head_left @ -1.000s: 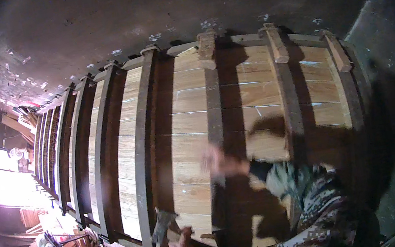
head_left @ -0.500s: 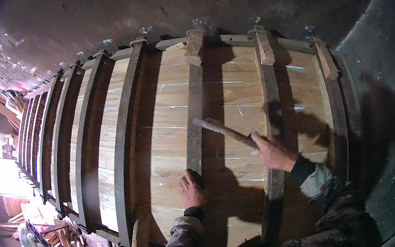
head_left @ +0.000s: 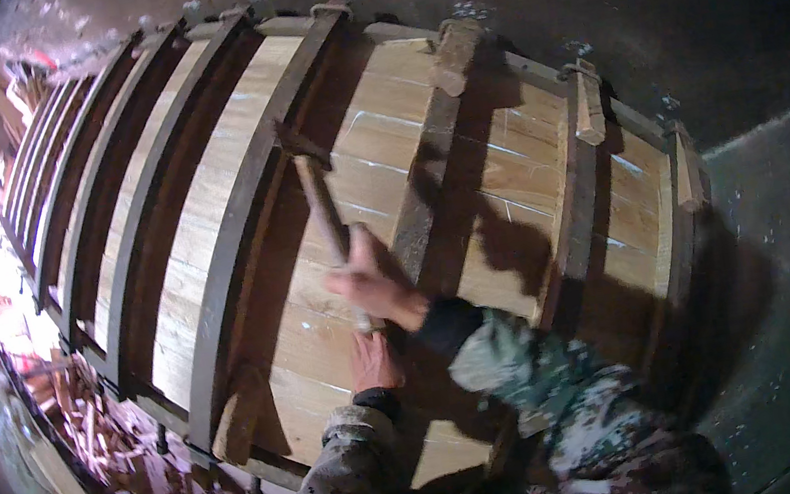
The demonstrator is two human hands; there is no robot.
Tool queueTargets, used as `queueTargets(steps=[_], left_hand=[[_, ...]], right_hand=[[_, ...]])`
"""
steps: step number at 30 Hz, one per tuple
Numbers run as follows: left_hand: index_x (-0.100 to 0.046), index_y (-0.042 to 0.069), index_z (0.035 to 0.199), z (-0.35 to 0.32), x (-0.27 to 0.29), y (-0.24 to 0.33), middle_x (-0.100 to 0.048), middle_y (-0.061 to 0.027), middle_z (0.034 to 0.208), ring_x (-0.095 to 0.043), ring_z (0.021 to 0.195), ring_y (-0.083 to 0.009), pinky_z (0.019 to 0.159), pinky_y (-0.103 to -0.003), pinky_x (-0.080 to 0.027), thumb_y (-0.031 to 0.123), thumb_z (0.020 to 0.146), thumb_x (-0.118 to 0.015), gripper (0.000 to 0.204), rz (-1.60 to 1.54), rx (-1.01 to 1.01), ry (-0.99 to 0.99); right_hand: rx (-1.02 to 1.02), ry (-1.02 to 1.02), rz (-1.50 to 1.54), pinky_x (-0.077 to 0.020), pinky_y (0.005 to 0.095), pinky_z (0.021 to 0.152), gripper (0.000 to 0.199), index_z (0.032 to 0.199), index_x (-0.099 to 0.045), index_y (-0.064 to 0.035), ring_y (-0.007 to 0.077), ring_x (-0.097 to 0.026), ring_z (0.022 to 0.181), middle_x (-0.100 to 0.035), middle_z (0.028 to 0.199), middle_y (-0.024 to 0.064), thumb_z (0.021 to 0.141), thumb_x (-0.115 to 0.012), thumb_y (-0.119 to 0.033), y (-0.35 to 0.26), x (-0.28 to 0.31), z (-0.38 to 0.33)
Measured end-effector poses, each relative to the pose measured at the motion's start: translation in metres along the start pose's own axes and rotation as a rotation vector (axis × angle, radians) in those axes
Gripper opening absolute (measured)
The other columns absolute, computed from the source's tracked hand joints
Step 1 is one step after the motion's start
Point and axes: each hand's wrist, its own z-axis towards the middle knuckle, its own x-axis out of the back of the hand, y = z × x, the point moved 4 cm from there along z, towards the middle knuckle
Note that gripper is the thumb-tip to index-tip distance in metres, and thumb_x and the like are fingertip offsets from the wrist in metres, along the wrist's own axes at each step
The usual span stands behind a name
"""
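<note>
Dim workshop walls framed a pale plank panel (head_left: pixel 473 226) already clamped by dark battens (head_left: pixel 241 228), unfinished, as the right hand (head_left: pixel 375 285) gripped a hammer (head_left: pixel 317 192) against it and the left hand (head_left: pixel 373 359) pressed flat below.

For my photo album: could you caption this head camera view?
Right hand swings a hammer against a ribbed plank wall; left hand rests on it.

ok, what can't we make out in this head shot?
- Right hand on the hammer: motion-blurred, so the fingers' grip is unclear.
- Hammer head: dark against the shadowed rib; contact cannot be told.
- Left hand: partly hidden behind the right hand; what it presses on the planks is unclear.
- Scrap pile, lower left: too dim and small to sort.
- Frame rim: black from the fisheye edge.
</note>
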Motion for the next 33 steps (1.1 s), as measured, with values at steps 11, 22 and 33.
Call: queueTargets(steps=[11, 22, 33], left_hand=[[-0.034, 0.0, 0.151, 0.002, 0.03, 0.01, -0.052, -0.0232, 0.126, -0.052, 0.118, -0.0409, 0.102, -0.044, -0.047, 0.009, 0.062, -0.077, 0.1, -0.219, -0.093, -0.015], [-0.042, 0.001, 0.147, 0.002, 0.047, 0.014, -0.054, -0.0233, 0.119, -0.055, 0.113, -0.0406, 0.095, -0.046, -0.049, 0.01, 0.073, -0.07, 0.08, -0.308, -0.073, 0.052], [-0.03, 0.004, 0.157, 0.002, 0.042, 0.016, -0.054, -0.025, 0.119, -0.056, 0.112, -0.0419, 0.094, -0.046, -0.049, 0.011, 0.081, -0.067, 0.084, -0.254, -0.056, -0.013]], right_hand=[[-0.309, 0.634, 0.101, -0.0553, 0.0486, 0.081, 0.046, 0.113, -0.045, 0.0095, 0.0412, -0.07, 0.096, -0.066, 0.105, 0.0307, 0.079, -0.065, -0.015, 0.031, -0.032, 0.083], [-0.335, 0.656, 0.169, -0.0584, 0.0423, 0.072, 0.068, 0.132, -0.036, 0.0147, 0.0317, -0.068, 0.085, -0.064, 0.107, 0.026, 0.079, -0.069, -0.011, 0.006, -0.01, 0.088], [-0.277, 0.534, 0.176, -0.0532, 0.0433, 0.09, 0.074, 0.134, -0.041, 0.0034, 0.0315, -0.062, 0.109, -0.059, 0.12, 0.0222, 0.068, -0.074, -0.002, 0.029, 0.037, 0.068]])
